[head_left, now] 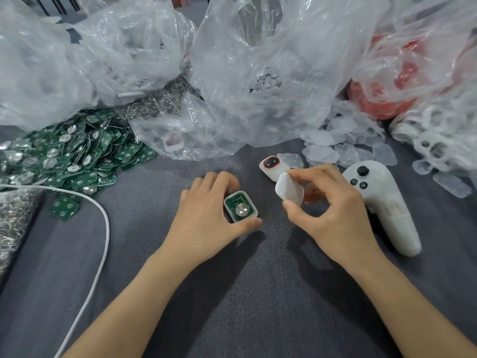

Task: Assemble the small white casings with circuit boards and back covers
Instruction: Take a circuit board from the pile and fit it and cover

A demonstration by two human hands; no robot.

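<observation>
Head view shows grey cloth [232, 293] bearing plastic bags [258, 60], circuit boards [77, 156].

Dark grey cloth surface [232, 293], lightly creased. Well left of the left hand [206, 210] gripping the casing [240, 194]: heap of green circuit boards [72, 156], with one stray board [64, 206] at its near edge. Between heap and grip, white cable [103, 220] curving toward the near edge; left of that, bag of silver metal bits [13, 223]. Beyond the grip, crumpled clear plastic bags [258, 73]. Just right and beyond, small white unit with a red-rimmed face [269, 164], beside a spill of translucent covers [348, 146]. Further right, white handheld controller [382, 202] lying flat; past it, pile of white casings [433, 146].
</observation>
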